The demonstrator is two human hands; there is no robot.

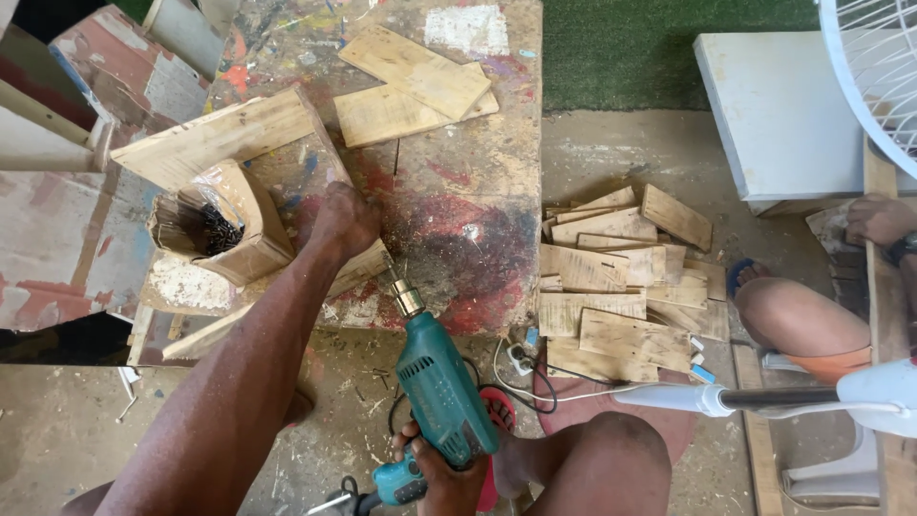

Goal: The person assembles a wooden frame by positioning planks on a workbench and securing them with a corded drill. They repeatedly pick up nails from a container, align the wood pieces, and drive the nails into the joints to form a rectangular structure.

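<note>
The teal drill [441, 392] stands at six o'clock, bit at the edge of a wooden strip [358, 270], so drilling looks underway, though any hole is hidden. The right hand [441, 473] wraps its handle; the left hand [344, 218] presses down, fingers closed. The paint-stained workbench [478, 172] carries boards [411, 86] at twelve; a plank pile [616, 277] at three lies on dusty floor.

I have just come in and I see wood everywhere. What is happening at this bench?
A person presses the left hand on a wooden piece on the paint-stained workbench, while the right hand holds a teal electric drill, its tip against that piece. A small wooden box stands beside it. Cut boards lie piled on the floor, where another person sits.
</note>
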